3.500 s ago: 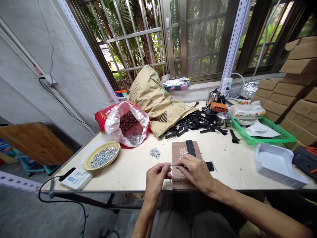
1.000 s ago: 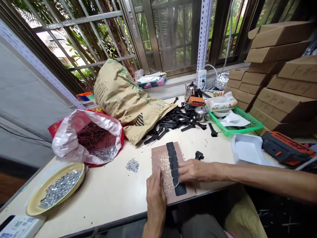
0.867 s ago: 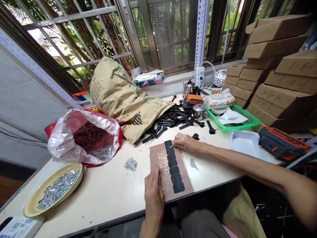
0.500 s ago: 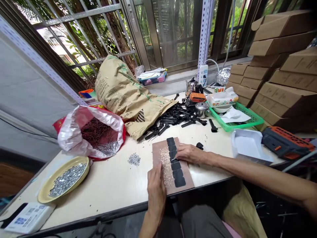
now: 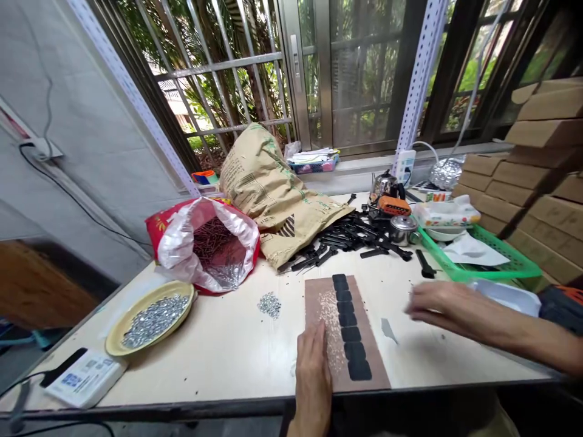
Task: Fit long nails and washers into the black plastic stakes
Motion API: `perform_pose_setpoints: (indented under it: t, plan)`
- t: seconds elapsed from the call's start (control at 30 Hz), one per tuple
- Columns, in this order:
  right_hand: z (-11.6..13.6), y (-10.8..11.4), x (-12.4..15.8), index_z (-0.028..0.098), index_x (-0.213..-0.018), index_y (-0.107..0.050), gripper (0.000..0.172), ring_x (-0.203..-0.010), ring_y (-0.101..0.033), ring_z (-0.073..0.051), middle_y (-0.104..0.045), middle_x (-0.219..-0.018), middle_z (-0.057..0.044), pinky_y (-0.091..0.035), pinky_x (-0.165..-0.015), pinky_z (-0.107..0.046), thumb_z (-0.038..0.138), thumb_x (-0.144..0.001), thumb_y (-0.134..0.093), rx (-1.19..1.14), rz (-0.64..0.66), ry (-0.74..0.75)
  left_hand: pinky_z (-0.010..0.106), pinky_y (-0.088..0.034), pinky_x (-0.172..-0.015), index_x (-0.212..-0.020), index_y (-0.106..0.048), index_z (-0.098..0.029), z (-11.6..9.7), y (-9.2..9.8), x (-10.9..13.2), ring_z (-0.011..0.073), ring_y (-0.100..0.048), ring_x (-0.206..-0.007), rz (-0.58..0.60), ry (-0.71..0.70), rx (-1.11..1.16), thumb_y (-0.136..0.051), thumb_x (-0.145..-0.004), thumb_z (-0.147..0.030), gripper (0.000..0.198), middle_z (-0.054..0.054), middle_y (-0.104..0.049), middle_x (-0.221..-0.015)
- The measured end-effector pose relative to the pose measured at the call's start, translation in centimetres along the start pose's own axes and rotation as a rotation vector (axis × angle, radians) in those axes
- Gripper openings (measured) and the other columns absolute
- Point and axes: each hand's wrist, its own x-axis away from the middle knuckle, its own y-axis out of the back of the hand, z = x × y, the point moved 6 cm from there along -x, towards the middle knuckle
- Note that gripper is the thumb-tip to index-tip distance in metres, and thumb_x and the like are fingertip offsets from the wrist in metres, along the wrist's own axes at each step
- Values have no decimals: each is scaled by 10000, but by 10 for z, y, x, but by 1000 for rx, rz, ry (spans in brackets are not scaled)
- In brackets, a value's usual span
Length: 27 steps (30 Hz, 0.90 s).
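My left hand point(image 5: 313, 373) lies with its fingers stretched out on the near left part of a brown sheet point(image 5: 373, 340), holding nothing. A column of black rounded squares point(image 5: 350, 334) runs down the sheet, with many small pale flecks point(image 5: 334, 340) beside it. My right hand point(image 5: 439, 303) is over the table, right of the sheet, smeared by motion; whether it holds anything cannot be seen. Between it and the sheet lies a thin grey pointed piece point(image 5: 388, 331). A small heap of shiny metal bits point(image 5: 269, 304) sits left of the sheet.
A yellow bowl point(image 5: 116, 347) of shiny bits and a red bag point(image 5: 159, 233) of thin brown rods stand left. Black plastic parts point(image 5: 348, 233) spill from a paper sack point(image 5: 273, 194). A green basket point(image 5: 523, 267) and cardboard boxes point(image 5: 532, 182) are right.
My right hand has left the black squares and moved right, off the sheet. The left hand stays on the sheet. The grey piece now shows on the table. The camera view has shifted.
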Motion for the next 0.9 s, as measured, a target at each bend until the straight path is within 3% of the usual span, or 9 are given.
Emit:
perform_pose_setpoints:
  t: [0.1, 0.17, 0.23, 0.3, 0.4, 0.53, 0.73, 0.9]
  plan:
    - [15, -30, -104, 208, -881, -650, 319, -801, -537, -144, -609, -850, -44, -356, -692, -242, 307, -966, -359, 143, 3, 149, 409, -497, -888, -1272, -506, -178, -6, 5, 0, 232, -557, -1072, -6, 20, 34, -382, -867, -61, 440, 120, -627, -1140]
    - [14, -60, -162, 216, -879, -652, 247, -835, -520, -154, -612, -868, -34, -326, -698, -251, 275, -945, -421, 315, -1, 164, 364, -510, -873, -1253, -524, -189, -5, 15, -1, 213, -565, -1065, 2, 45, 75, -410, -876, -99, 403, 109, -629, -1136]
    - [10, -90, -202, 206, -855, -659, 198, -841, -511, -162, -615, -864, -38, -303, -690, -261, 223, -916, -471, 374, 3, 180, 330, -518, -854, -1224, -544, -187, 6, 32, -4, 197, -575, -1041, -9, 105, 79, -430, -883, -138, 363, 103, -632, -1112]
    - [6, -114, -226, 185, -821, -661, 189, -825, -506, -167, -615, -862, -52, -288, -682, -271, 177, -893, -486, 389, 5, 199, 342, -517, -837, -1175, -577, -176, 30, 58, -10, 203, -585, -1003, -67, 198, 14, -433, -891, -183, 318, 106, -637, -1062]
    - [1, -132, -243, 159, -794, -647, 189, -831, -497, -180, -611, -873, -74, -276, -682, -284, 152, -881, -479, 413, -7, 223, 402, -498, -818, -1092, -619, -157, 79, 95, -20, 229, -588, -928, -128, 350, -130, -424, -898, -262, 294, 105, -639, -977]
    - [-5, -139, -248, 160, -830, -633, 168, -847, -485, -201, -613, -840, -81, -266, -687, -300, 138, -873, -473, 443, -32, 233, 361, -487, -782, -1045, -634, -122, 132, 103, -37, 207, -604, -845, -24, 452, -153, -377, -905, -249, 319, 95, -617, -905]
    - [-6, -144, -243, 155, -783, -607, 171, -803, -489, -183, -608, -824, -72, -270, -688, -296, 88, -856, -467, 492, -48, 310, 273, -455, -727, -1004, -658, -173, 147, 76, -53, 161, -592, -790, 182, 476, -212, -384, -896, -205, 296, 60, -567, -886]
    - [-5, -136, -239, 168, -773, -594, 170, -767, -501, -171, -604, -809, -49, -264, -656, -294, 95, -857, -465, 524, -95, 324, 240, -419, -702, -944, -660, -203, 149, 73, -54, 143, -588, -785, 220, 490, -211, -421, -890, -208, 245, 37, -559, -894]
